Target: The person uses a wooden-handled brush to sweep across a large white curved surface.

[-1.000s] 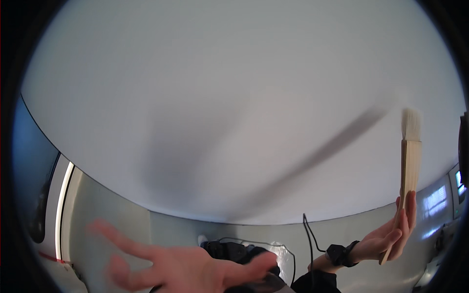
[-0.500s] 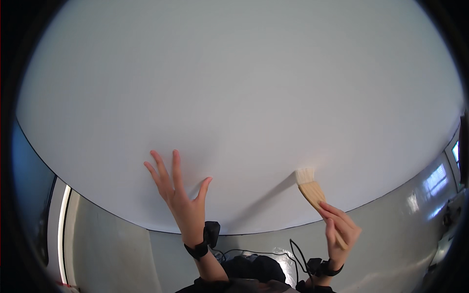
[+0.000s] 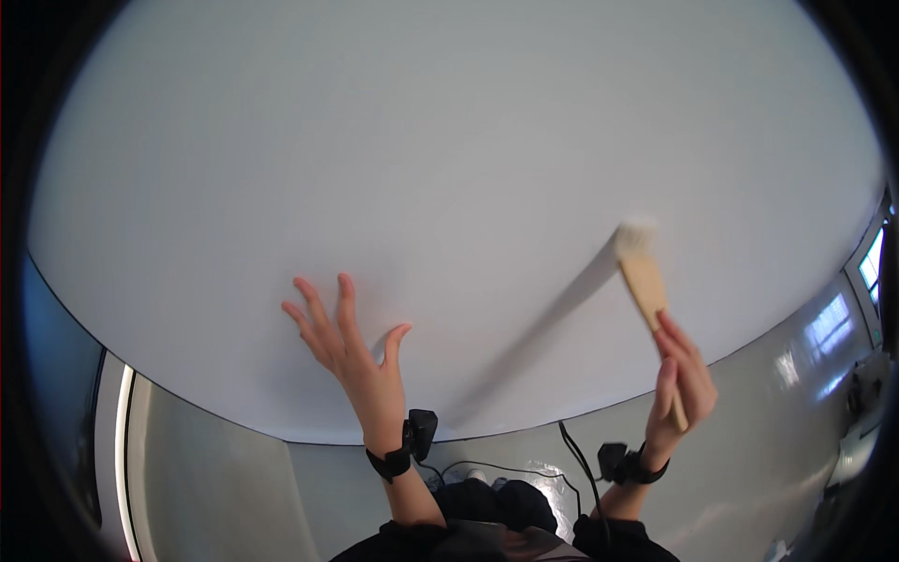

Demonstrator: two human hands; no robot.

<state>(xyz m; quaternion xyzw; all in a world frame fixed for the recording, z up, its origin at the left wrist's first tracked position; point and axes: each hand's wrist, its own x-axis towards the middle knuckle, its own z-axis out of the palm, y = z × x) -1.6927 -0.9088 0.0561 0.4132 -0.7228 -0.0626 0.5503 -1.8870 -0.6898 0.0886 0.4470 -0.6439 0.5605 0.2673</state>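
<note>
Since the earlier frame, the wooden brush (image 3: 646,290) is showing a shift toward 1 o'clock, with the right hand (image 3: 686,379) travelling alongside. The brush is now occupying the 3 o'clock side of the view over the white table (image 3: 449,140), its bristles pointing just short of 12 o'clock (they are blurring, so contact is remaining unconfirmed). The right hand is pinching the handle between thumb and fingers. At 8 o'clock, the left hand (image 3: 361,375) is spreading its fingers over the table. Black straps (image 3: 387,465) are encircling both wrists.
</note>
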